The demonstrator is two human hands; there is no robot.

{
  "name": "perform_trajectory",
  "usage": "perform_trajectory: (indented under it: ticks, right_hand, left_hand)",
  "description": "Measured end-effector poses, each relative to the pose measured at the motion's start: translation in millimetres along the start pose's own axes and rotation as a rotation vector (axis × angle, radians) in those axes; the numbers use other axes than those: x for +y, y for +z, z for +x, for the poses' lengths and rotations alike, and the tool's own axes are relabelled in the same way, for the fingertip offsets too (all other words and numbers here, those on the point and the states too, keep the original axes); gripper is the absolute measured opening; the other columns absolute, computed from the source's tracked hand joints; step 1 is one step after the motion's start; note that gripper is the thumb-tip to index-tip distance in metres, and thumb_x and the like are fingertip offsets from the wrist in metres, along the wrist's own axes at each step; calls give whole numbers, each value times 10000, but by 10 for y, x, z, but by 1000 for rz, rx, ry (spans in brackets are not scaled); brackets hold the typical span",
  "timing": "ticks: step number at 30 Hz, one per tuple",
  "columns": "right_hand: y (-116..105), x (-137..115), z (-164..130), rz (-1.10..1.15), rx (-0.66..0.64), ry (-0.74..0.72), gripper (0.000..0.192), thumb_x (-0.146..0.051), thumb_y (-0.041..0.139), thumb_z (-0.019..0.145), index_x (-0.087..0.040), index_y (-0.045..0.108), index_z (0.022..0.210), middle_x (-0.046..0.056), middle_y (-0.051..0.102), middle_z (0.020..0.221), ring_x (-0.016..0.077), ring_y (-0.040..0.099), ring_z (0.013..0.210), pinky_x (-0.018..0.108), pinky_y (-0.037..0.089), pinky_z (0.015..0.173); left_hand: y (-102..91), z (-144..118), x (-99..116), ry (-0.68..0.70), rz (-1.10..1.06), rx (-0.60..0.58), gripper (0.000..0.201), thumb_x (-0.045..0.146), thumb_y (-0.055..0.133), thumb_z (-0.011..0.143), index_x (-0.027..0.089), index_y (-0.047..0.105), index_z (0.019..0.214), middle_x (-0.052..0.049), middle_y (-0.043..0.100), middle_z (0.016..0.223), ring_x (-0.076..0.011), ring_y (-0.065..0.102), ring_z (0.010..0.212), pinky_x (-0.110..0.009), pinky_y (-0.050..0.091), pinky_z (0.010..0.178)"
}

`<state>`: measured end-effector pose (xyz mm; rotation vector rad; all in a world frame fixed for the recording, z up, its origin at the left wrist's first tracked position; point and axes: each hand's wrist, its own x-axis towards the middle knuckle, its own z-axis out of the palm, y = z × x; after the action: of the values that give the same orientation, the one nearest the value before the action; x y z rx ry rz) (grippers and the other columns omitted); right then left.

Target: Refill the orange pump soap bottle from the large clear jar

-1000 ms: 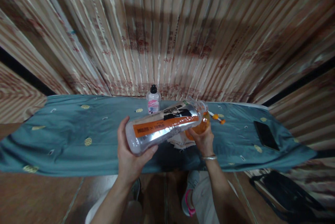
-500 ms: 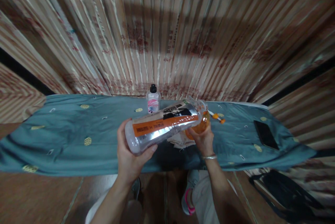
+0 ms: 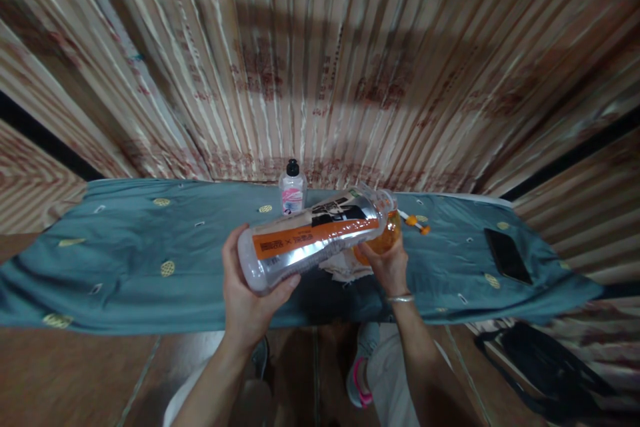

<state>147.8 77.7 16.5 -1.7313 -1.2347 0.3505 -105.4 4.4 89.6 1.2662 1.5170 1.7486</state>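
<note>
Bottle [image 3: 313, 240] in clear plastic, long and round, lies tilted almost flat above the table, base toward the person, neck up and to the right. A glossy wrap with an orange band and a black patch covers its middle; the print is too blurred to read. The left hand [image 3: 247, 294] wraps around the base, thumb on the near left side, fingers curled under and mostly hidden. The mouth of the bottle meets a small rounded orange vessel [image 3: 383, 240], translucent, which the right hand [image 3: 387, 267] grips from below; the bottle hides most of that vessel, and whether anything flows cannot be made out. A thin metal bangle [image 3: 399, 298] rings the right wrist.

Under the hands a crumpled pale rag [image 3: 345, 266] shows only in part. Teal cloth [image 3: 125, 260], soft and wrinkled with small yellow motifs, covers the table. At its far edge stands a small clear bottle with a black cap [image 3: 293, 190] and pink label. Just right of the orange vessel lies a small orange-and-white piece [image 3: 415, 222], too small to identify. A flat black phone [image 3: 507, 257] rests well to the right. Striped curtain [image 3: 320, 60] fills the background, and a dark bag [image 3: 545, 367] is cut off at the lower right.
</note>
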Motion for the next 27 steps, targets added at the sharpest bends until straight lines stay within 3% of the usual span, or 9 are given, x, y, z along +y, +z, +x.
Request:
perform_trajectory:
  ticks: [11,27]
  right_hand:
    - [-2,-24,5,39,-5,15,862,-683,742,573,-136,562,1215,170,750,1062,338,731,949,413,570,795]
    - [14,8,10,4,27,-14,896,-733,729,558,-137,569,1207,169,748,1041,340,722,934,426,559,782]
  left_hand:
    - [8,12,-2,-34,-55,2,1025,426,922,447,195,457,1332,-120,578,1260,-288,595,1134,-438,482,1011]
    - [1,14,-33,16,7,1,1009,503,902,487,199,453,1337,-120,570,1261,-308,592,1156,-467,478,1032]
